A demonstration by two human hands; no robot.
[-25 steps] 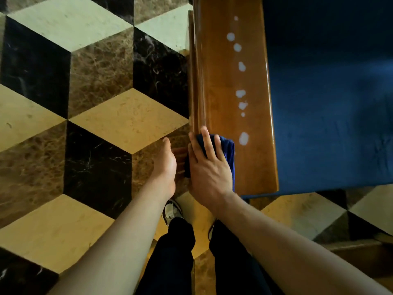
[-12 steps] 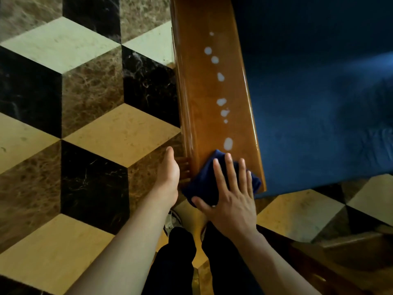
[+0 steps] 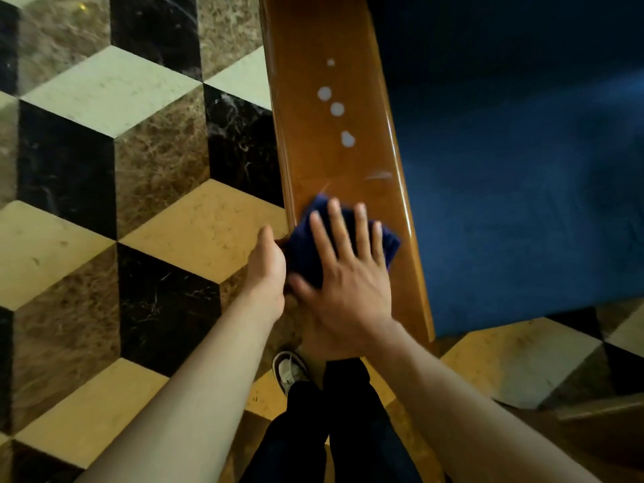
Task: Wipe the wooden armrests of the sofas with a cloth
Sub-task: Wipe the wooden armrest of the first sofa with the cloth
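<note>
Right hand (image 3: 348, 273) lies flat, fingers straight and spread, pressing a dark blue cloth (image 3: 306, 245) onto the near part of the wooden armrest (image 3: 313, 162). Hand slightly blurred. Left hand (image 3: 266, 270) sits just beside the armrest's outer edge, thumb up; its fingers are hidden behind the edge, so cannot tell whether they grip anything. Several white spots (image 3: 336, 109) in a row farther along the armrest, plus a pale smear (image 3: 380, 176) just beyond the cloth. Blue sofa seat (image 3: 505, 203) to the right. Cube-pattern marble floor (image 3: 122, 169) to the left. One shoe (image 3: 289, 371) and dark trousers (image 3: 334, 430) below.
</note>
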